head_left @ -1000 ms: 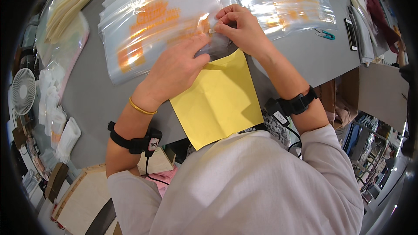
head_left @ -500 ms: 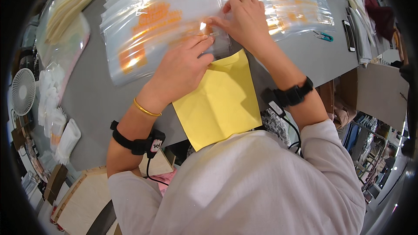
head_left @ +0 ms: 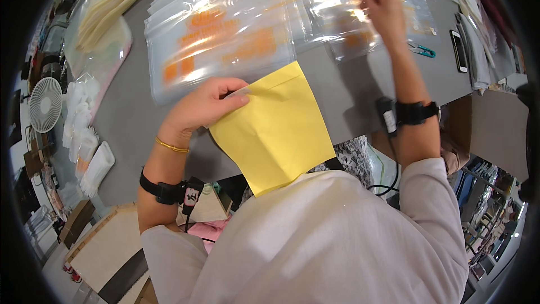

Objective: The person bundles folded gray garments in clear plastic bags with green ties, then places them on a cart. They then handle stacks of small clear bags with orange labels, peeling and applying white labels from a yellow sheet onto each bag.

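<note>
My left hand [head_left: 202, 107] pinches the upper left corner of a flat yellow envelope [head_left: 275, 129], which hangs over the near edge of the grey table [head_left: 129, 135]. My right hand [head_left: 382, 11] is stretched out to the far right, its bent fingers on a stack of clear plastic bags with orange print [head_left: 371, 28]; motion blur hides whether it grips one. A second, larger stack of the same bags [head_left: 225, 39] lies just beyond my left hand. Both wrists wear black bands.
Teal-handled scissors [head_left: 422, 50] and a dark phone [head_left: 458, 50] lie right of the bags. Cream sheets [head_left: 112, 0] are piled at the far left, white packets [head_left: 84, 135] and a small fan [head_left: 45, 104] at the left edge. A cardboard box [head_left: 107, 253] stands below.
My right hand has left the yellow envelope and swung out to the right-hand bag stack. My left hand has drawn the envelope toward me, off the bags.
</note>
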`<state>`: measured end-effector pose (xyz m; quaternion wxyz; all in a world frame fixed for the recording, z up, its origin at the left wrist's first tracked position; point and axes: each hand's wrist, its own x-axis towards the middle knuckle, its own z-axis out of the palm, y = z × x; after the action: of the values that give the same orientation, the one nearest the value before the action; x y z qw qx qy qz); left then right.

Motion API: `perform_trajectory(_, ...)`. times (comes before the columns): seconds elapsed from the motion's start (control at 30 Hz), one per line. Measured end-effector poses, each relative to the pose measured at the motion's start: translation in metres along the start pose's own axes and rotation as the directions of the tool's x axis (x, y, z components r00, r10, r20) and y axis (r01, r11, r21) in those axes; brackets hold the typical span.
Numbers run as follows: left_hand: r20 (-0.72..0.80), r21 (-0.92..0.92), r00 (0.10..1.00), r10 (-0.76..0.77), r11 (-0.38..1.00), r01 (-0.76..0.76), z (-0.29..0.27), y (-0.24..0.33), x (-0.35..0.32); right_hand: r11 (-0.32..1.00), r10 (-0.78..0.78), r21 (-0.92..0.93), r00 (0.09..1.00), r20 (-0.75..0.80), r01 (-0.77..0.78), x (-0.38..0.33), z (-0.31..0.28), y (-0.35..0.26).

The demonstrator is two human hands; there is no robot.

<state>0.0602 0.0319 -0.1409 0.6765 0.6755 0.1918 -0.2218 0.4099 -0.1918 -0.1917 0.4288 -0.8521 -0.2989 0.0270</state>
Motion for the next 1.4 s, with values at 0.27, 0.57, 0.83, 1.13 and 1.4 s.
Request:
perform_trajectory(0.27, 0.070, -0.019, 0.995, -0.078, 0.997, 0.079, 0.003, 0.011, 0.030, 0.676, -0.434, -0.700, 0.892, -0.124, 0.231, -0.013, -0.047, -0.037)
perform_trajectory(0.57, 0.212, -0.074, 0.977, -0.012, 0.997, 0.029, 0.007, 0.017, 0.043, 0.720, -0.668, -0.154, 0.736, 0.110, 0.677, -0.162, 0.057, -0.114)
perform_trajectory(0.83, 0.219, -0.105, 0.974, -0.060, 0.991, 0.084, 0.003, 0.023, 0.028, 0.754, -0.653, -0.053, 0.756, 0.037, 0.654, -0.166, 0.072, -0.119)
perform_trajectory(1.13, 0.135, 0.938, 0.708, 0.693, 0.141, -0.317, 0.015, 0.014, 0.027, 0.975, -0.055, 0.223, 0.984, 0.168, 0.016, -0.108, 0.043, -0.120)
perform_trajectory(1.4, 0.111, 0.927, 0.641, 0.759, 0.152, -0.341, 0.029, -0.014, 0.044, 0.978, -0.097, 0.205, 0.947, 0.307, 0.034, -0.094, 0.094, -0.086)
